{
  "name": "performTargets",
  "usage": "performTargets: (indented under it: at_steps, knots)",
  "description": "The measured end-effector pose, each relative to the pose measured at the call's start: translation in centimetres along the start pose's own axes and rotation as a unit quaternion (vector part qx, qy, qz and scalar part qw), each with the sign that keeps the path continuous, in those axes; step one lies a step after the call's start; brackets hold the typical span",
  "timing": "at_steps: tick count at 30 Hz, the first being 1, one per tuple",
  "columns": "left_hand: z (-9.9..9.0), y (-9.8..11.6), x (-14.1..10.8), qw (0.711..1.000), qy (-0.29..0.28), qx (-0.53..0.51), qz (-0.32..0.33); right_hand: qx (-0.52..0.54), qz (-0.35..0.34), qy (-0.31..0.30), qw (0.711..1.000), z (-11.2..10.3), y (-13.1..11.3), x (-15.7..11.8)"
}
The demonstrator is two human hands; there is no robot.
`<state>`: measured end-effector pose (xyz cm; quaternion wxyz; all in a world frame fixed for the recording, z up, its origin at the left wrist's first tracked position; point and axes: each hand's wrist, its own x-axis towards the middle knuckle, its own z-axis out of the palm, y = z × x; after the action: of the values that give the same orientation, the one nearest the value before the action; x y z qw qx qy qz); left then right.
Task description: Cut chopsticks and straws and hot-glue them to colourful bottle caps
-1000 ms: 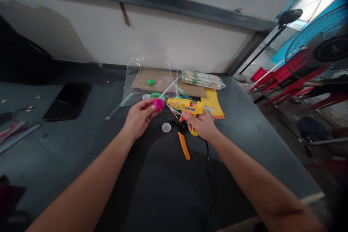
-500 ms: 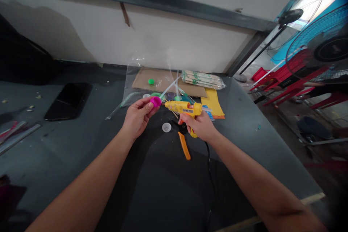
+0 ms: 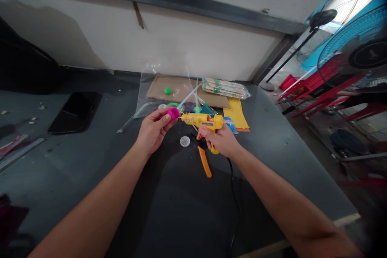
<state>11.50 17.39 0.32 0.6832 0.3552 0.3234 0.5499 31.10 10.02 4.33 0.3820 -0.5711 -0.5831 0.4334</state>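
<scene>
Above the counter [image 3: 272, 169], your left hand [image 3: 154, 131] is pinching a magenta cap [image 3: 173, 113] while your right hand [image 3: 219, 141] is gripping a yellow glue gun [image 3: 201, 120].

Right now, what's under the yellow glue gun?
Below the yellow glue gun, held in the right hand, lie orange-handled pliers on the dark tabletop. That hand partly covers their head, so what's directly beneath the gun cannot be seen.

The right hand [image 3: 218, 142] hides the grip of the glue gun [image 3: 196, 119], the fan [image 3: 365, 44] runs off the right edge, and specks [image 3: 32, 119] on the bench [image 3: 75, 161] are too small to identify.
</scene>
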Motion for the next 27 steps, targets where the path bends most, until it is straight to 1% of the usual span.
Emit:
performTargets:
  at_steps: [6,11,15,20,23,27]
  knots:
    - [0.2,0.0,-0.2,1.000,-0.011,-0.005,-0.001,0.014,-0.003,-0.004,1.000,0.1,0.2,0.0]
    - [0.7,0.2,-0.9,0.998,-0.035,-0.003,-0.043,0.034,0.015,0.002,0.999,-0.3,-0.5,-0.4]
    - [1.1,0.0,-1.4,0.997,-0.045,0.005,-0.057,0.101,0.046,0.008,0.994,-0.3,-0.8,-1.5]
    - [1.1,-0.3,-1.6,0.997,-0.040,0.001,-0.061,0.220,0.048,0.054,0.973,0.6,0.5,-2.3]
    - [1.4,-0.3,-1.9,0.998,-0.029,0.000,-0.059,0.248,0.044,0.048,0.966,1.3,0.8,-2.6]
    - [2.2,-0.4,-2.6,0.997,-0.020,-0.002,-0.073,0.251,0.032,0.045,0.966,1.6,0.6,-3.3]
